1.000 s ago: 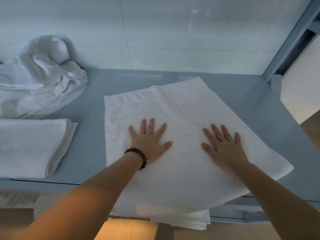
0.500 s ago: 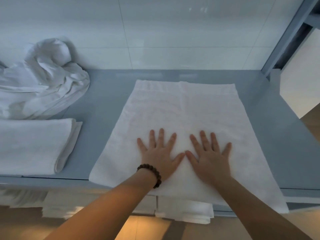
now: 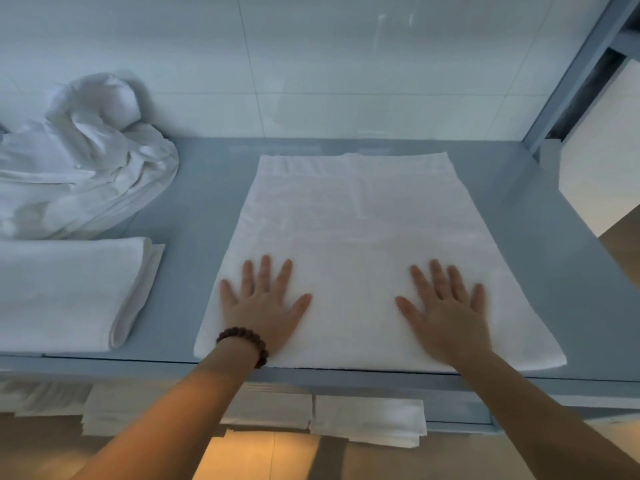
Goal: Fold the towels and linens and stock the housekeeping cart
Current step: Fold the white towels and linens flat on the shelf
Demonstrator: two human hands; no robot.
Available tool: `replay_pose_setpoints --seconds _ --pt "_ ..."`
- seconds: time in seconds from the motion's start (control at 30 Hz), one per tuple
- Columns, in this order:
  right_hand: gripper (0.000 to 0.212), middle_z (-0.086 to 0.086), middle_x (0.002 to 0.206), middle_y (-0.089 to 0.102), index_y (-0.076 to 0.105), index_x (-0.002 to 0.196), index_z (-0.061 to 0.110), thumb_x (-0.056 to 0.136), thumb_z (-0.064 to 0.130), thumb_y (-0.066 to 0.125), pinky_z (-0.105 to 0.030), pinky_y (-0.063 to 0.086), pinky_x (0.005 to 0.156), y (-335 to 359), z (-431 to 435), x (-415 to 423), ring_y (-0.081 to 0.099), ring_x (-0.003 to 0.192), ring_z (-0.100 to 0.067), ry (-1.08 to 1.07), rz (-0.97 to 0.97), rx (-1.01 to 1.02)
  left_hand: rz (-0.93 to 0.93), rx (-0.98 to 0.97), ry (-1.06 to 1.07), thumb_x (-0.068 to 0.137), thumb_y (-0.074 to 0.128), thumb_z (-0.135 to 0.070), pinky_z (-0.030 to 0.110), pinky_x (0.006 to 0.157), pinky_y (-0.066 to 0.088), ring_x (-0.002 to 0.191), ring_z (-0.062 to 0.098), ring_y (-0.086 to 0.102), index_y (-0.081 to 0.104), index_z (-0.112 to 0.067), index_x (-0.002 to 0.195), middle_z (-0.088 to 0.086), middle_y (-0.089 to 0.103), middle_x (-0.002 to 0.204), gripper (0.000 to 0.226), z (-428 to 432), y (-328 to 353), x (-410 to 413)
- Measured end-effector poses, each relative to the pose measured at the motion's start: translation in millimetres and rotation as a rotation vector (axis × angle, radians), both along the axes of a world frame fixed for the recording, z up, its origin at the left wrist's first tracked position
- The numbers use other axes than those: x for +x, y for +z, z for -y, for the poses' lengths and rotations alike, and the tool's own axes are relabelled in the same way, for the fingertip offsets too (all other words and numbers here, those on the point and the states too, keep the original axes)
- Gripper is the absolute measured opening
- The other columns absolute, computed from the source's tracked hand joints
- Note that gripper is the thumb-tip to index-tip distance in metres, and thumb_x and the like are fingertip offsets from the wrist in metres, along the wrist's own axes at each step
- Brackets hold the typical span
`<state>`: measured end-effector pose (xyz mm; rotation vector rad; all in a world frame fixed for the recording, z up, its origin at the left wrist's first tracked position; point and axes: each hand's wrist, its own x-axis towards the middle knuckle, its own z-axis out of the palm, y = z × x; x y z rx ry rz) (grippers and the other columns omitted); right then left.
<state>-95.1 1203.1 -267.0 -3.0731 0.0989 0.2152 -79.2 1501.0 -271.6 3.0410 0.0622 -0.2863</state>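
Note:
A white towel (image 3: 356, 223) lies flat and squared on the grey-blue cart top (image 3: 207, 188), its near edge along the cart's front rim. My left hand (image 3: 265, 306), with a dark bead bracelet at the wrist, presses flat on the towel's near left part, fingers spread. My right hand (image 3: 446, 313) presses flat on the near right part, fingers spread too. Neither hand grips anything.
A folded white towel (image 3: 65, 292) sits at the left front of the cart top. Behind it lies a crumpled heap of white linen (image 3: 76, 161). Folded white stacks (image 3: 367, 420) show on the shelf below. A tiled wall (image 3: 311, 64) backs the cart; a metal post (image 3: 575, 71) rises at right.
The towel has turned from skewed to square with the cart edge. My hands came together at the towel's middle, then slid apart towards its left and right sides.

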Motion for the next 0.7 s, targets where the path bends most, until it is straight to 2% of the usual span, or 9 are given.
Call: replay_pose_setpoints --seconds 0.1,0.17,0.23,0.33,0.4,0.53,0.63,0.7 --pt "0.083 0.0 0.161 -0.009 -0.006 0.152 0.032 0.081 0.074 -0.005 -0.058 0.0 0.116 7 18 -15 -0.007 0.148 -0.024 -0.186 -0.053 -0.038 -0.11 0.046 0.103 0.083 0.007 -0.078 0.063 0.114 -0.002 0.148 0.025 -0.012 -0.013 -0.037 0.15 0.0 -0.016 0.161 0.081 -24 16 1" --pt "0.078 -0.004 0.161 0.005 0.008 0.152 0.025 0.088 0.068 0.005 -0.061 0.003 0.113 15 6 -4 0.003 0.148 -0.027 -0.199 -0.005 -0.026 -0.021 0.104 0.094 0.09 0.016 -0.068 0.065 0.112 -0.001 0.148 0.029 0.003 0.01 -0.025 0.152 0.008 0.005 0.162 0.076 -8 25 10" --pt "0.062 -0.005 0.159 0.019 0.023 0.15 0.021 0.096 0.053 0.019 -0.056 0.007 0.116 24 -19 26 0.012 0.146 -0.025 -0.086 0.133 0.056 0.118 0.028 -0.02 0.097 0.023 -0.053 0.06 0.115 -0.002 0.148 0.029 0.007 0.022 -0.017 0.151 0.01 0.015 0.16 0.065 26 31 27" --pt "0.051 0.0 0.16 0.018 0.025 0.15 0.02 0.102 0.034 0.028 -0.05 0.005 0.118 26 -54 73 0.008 0.148 -0.016 0.132 0.181 0.135 0.098 -0.114 -0.187 0.101 0.021 -0.046 0.053 0.118 -0.003 0.149 0.027 -0.006 0.007 -0.022 0.154 0.006 -0.001 0.163 0.06 71 26 55" --pt "0.053 0.004 0.161 0.007 0.015 0.153 0.022 0.103 0.036 0.023 -0.051 0.0 0.118 20 -62 89 -0.001 0.148 -0.013 0.2 0.104 0.112 0.038 -0.077 -0.218 0.099 0.014 -0.054 0.054 0.117 -0.006 0.148 0.027 -0.013 -0.005 -0.028 0.154 0.004 -0.012 0.162 0.063 81 16 64" --pt "0.061 0.004 0.161 -0.007 -0.001 0.153 0.025 0.1 0.05 0.015 -0.053 -0.004 0.117 6 -62 70 -0.009 0.148 -0.019 0.169 0.01 0.05 0.09 -0.047 -0.212 0.087 -0.003 -0.067 0.055 0.115 -0.011 0.147 0.027 -0.015 -0.013 -0.033 0.151 0.004 -0.013 0.161 0.073 72 -3 46" --pt "0.062 0.004 0.161 0.002 0.007 0.153 0.026 0.097 0.053 0.012 -0.055 -0.003 0.116 0 -66 32 -0.002 0.148 -0.02 0.178 0.085 0.028 0.123 -0.042 -0.255 0.083 -0.009 -0.071 0.056 0.113 -0.016 0.147 0.028 -0.015 -0.013 -0.035 0.151 0.005 -0.011 0.162 0.078 65 -10 15" --pt "0.062 0.006 0.161 0.01 0.016 0.152 0.031 0.095 0.052 0.007 -0.052 0.0 0.117 3 -65 30 0.004 0.148 -0.017 0.335 0.124 0.091 0.129 -0.031 -0.266 0.083 -0.008 -0.072 0.058 0.111 -0.017 0.147 0.028 -0.017 -0.017 -0.036 0.149 0.005 -0.012 0.161 0.076 61 -10 2"
